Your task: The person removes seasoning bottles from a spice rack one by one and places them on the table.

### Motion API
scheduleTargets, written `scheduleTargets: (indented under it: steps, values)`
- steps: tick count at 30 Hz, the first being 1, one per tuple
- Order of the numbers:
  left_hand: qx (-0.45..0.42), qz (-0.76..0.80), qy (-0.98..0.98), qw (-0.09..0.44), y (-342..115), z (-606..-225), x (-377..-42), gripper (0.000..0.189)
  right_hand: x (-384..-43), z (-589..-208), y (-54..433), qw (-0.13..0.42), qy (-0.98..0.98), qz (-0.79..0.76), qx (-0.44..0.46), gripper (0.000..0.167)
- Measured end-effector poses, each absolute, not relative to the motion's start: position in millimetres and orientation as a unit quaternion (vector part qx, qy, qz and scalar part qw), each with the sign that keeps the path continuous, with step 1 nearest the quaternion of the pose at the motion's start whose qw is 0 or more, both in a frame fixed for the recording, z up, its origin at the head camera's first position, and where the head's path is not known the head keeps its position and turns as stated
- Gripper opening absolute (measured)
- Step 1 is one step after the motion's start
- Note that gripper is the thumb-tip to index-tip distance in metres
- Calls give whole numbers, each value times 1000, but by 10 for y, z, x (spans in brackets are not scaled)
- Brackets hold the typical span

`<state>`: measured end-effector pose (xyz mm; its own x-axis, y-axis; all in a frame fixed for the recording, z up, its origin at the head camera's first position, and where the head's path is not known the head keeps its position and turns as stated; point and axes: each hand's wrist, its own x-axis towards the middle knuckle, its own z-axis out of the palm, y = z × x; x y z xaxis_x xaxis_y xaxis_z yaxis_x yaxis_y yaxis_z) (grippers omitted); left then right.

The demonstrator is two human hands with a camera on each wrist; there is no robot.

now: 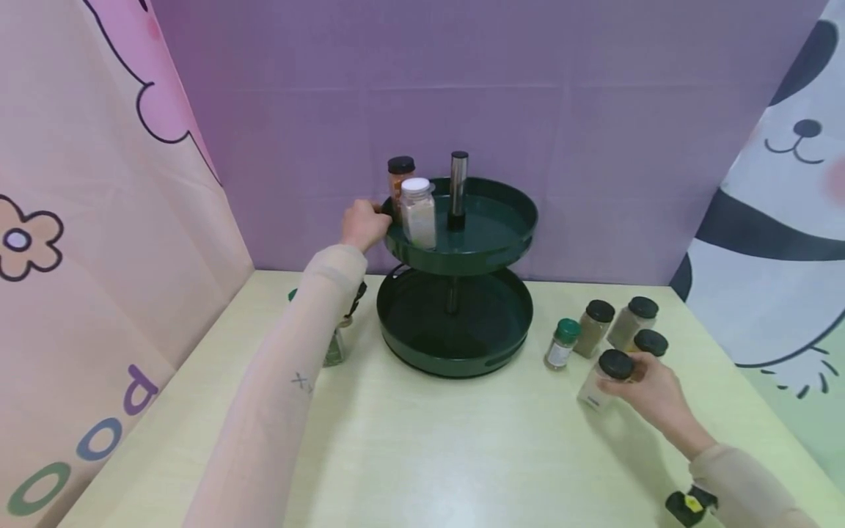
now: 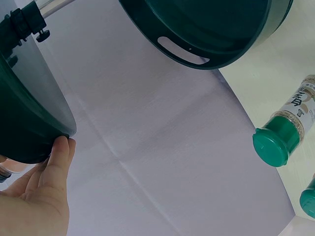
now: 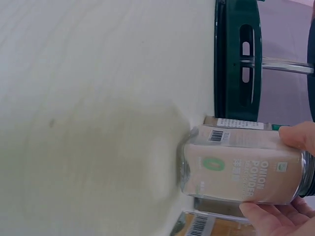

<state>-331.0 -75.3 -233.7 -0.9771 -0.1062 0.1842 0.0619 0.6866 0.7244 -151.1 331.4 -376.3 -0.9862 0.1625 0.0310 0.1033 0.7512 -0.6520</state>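
Note:
A dark green two-tier turntable (image 1: 455, 363) stands on the table. My left hand (image 1: 364, 224) grips the left rim of its upper tier (image 1: 462, 262), and in the left wrist view its fingers (image 2: 58, 162) lie against the tier's edge. Right beside that hand, on the upper tier, stand a black-lidded jar (image 1: 400, 176) with orange contents and a white-lidded jar (image 1: 419, 216) with pale contents. My right hand (image 1: 650, 396) holds a black-lidded jar of onion powder (image 3: 231, 169) between thumb and fingers, upright and close over the table at the right.
Behind the right hand stand a small green-lidded jar (image 1: 560, 353) and several black-lidded jars, among them a brown one (image 1: 592, 334) and a greyish one (image 1: 630, 328). Left of the turntable, green-capped bottles (image 2: 288, 130) are partly hidden by the left arm. A purple cloth backdrop (image 1: 370, 110) rises behind.

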Motion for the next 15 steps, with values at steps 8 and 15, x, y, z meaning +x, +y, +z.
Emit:
scheduleTargets:
  steps: [8, 15]
  values:
    - [9, -390, -914, 112, -797, -2345, -3323, 34, -1521, -3816, 3295, 33, -929, 361, -76, 85]
    - [10, -388, -916, 105, -811, -2342, -3323, 35, -1528, -3835, 3293, 33, -928, 364, -73, 82]
